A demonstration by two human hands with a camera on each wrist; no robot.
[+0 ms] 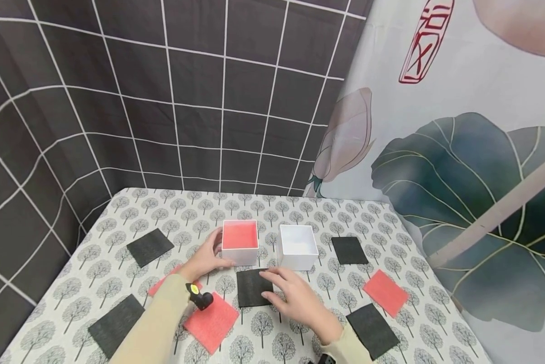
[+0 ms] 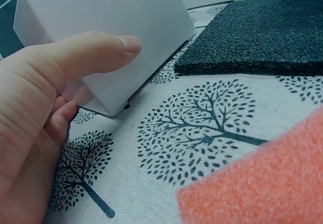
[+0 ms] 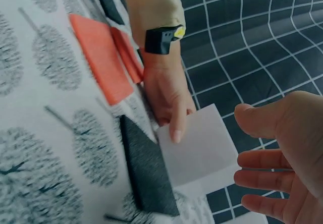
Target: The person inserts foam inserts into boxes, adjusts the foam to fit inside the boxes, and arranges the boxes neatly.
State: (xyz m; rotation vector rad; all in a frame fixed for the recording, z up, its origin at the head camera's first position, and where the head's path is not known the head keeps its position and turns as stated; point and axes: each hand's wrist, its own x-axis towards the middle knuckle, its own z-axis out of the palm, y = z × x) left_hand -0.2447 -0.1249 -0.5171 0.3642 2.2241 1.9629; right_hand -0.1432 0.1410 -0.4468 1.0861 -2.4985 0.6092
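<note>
My left hand [image 1: 208, 255] grips the left side of a white square box [image 1: 240, 257], its thumb flat along the near wall. Red foam [image 1: 239, 234] shows inside that box. Just in front of it lies a black foam square [image 1: 249, 289] on the cloth. My right hand [image 1: 295, 299] reaches over this square's right edge, thumb and fingers apart; in the right wrist view the fingers [image 3: 265, 178] are extended with nothing between them and the thumb. A second white box [image 1: 298, 261], bare inside, stands to the right of the first.
Red foam squares lie at left, one [image 1: 212, 322] beside my left wrist, another [image 1: 169, 281] partly under the forearm. More black squares [image 1: 150, 246] lie at left, and others [image 1: 349, 250] at right near a red one [image 1: 386, 293]. Dark checked curtain [image 1: 195, 121] hangs behind the table.
</note>
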